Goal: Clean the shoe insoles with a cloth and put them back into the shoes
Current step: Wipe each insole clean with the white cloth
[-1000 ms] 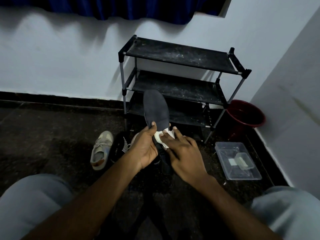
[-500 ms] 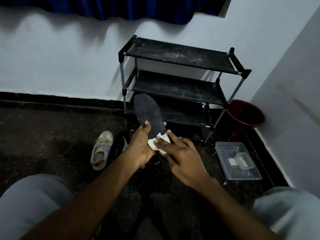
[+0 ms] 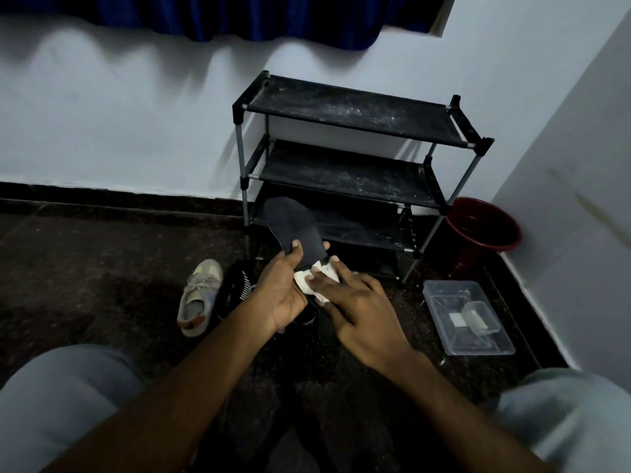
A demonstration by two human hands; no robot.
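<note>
My left hand [image 3: 283, 291] grips a dark insole [image 3: 293, 227] near its lower half, thumb on top and fingers curled behind; the toe end points up and left. My right hand [image 3: 355, 308] presses a white cloth [image 3: 316, 279] against the insole's lower end with straight fingers. A black shoe [image 3: 235, 288] lies on the floor under my hands, mostly hidden. A beige sneaker [image 3: 198, 298] lies to its left, toe toward me.
A black three-tier shoe rack [image 3: 348, 148] stands against the white wall behind the insole. A dark red bucket [image 3: 485, 230] sits in the corner to its right. A clear plastic container [image 3: 467, 319] rests on the dark floor at right. My knees flank the bottom.
The insole has tilted to the left and come lower. My right hand has slid the cloth down toward the insole's lower end.
</note>
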